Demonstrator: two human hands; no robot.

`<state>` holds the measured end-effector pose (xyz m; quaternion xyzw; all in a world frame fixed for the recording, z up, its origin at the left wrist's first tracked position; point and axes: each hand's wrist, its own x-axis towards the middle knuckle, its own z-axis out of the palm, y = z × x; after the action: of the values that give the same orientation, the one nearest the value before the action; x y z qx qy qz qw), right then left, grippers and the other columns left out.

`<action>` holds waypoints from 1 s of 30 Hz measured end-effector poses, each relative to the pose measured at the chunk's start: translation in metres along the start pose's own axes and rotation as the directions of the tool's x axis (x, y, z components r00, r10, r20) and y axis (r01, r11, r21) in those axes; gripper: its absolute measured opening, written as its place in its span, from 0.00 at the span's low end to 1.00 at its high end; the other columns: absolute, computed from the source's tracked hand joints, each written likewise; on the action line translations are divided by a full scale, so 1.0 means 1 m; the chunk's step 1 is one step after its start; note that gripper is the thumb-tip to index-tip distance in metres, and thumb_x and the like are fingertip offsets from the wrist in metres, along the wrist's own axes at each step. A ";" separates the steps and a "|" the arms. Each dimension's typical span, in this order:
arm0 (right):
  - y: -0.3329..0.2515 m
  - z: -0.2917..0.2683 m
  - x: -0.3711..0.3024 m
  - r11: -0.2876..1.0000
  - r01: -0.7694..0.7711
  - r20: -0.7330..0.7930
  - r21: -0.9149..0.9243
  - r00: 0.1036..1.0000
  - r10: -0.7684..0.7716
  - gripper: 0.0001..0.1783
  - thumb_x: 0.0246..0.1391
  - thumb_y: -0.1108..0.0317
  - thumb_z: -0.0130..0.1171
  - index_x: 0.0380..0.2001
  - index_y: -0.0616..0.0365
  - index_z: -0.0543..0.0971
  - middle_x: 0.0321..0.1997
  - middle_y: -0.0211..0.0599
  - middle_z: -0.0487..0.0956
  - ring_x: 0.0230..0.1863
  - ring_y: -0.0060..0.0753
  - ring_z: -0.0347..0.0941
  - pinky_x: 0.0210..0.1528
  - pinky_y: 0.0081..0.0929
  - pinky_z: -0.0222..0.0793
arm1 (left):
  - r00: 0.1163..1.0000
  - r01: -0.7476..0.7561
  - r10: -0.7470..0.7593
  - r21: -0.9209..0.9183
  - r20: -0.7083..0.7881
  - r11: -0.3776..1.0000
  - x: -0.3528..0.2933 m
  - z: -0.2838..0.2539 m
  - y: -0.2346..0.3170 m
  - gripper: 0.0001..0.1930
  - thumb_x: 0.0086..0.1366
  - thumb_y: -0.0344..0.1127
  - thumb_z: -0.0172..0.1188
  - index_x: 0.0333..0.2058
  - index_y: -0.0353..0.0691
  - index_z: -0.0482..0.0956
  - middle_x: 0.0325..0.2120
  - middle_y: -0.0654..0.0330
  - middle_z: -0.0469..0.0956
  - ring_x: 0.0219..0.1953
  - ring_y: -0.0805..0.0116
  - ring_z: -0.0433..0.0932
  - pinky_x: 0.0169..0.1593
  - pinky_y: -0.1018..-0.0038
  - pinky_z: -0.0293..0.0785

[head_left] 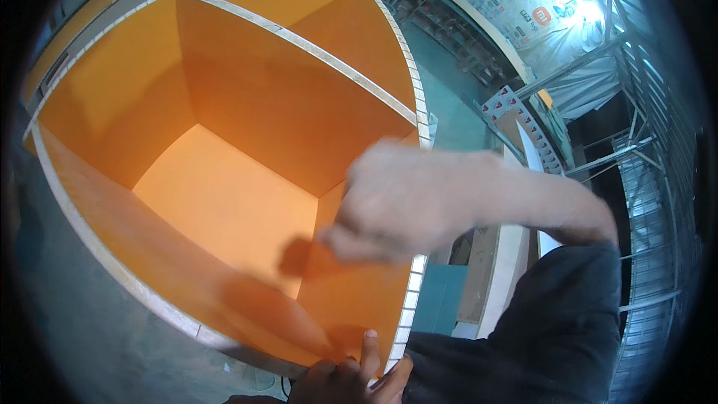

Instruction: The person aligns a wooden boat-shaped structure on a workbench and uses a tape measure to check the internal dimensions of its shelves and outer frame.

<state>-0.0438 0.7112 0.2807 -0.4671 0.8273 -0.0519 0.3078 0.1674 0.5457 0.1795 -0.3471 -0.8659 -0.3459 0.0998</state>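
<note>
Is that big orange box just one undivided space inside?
No, a straight divider runs across the orange box, splitting it into two compartments.

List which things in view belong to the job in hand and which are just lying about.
Apparently part of the job:
orange-lined box
left hand, at its near corner
right hand, blurred, over it

Apparently just lying about:
long board, upper left
plastic sheeting, upper right
</note>
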 end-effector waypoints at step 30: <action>0.181 0.086 -0.056 0.907 -0.414 -0.914 0.076 0.334 0.229 0.35 0.50 0.84 0.48 0.62 0.43 0.73 0.73 0.33 0.67 0.68 0.49 0.66 0.66 0.42 0.69 | 0.966 0.208 -0.177 0.158 -0.190 0.965 -0.021 0.023 0.028 0.19 0.57 0.38 0.66 0.45 0.33 0.83 0.47 0.55 0.80 0.63 0.51 0.69 0.72 0.33 0.29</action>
<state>-0.1091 0.8742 0.1699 -0.2139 0.9356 -0.1639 -0.2282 0.2031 0.5646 0.1687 -0.2192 -0.9109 -0.3048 0.1715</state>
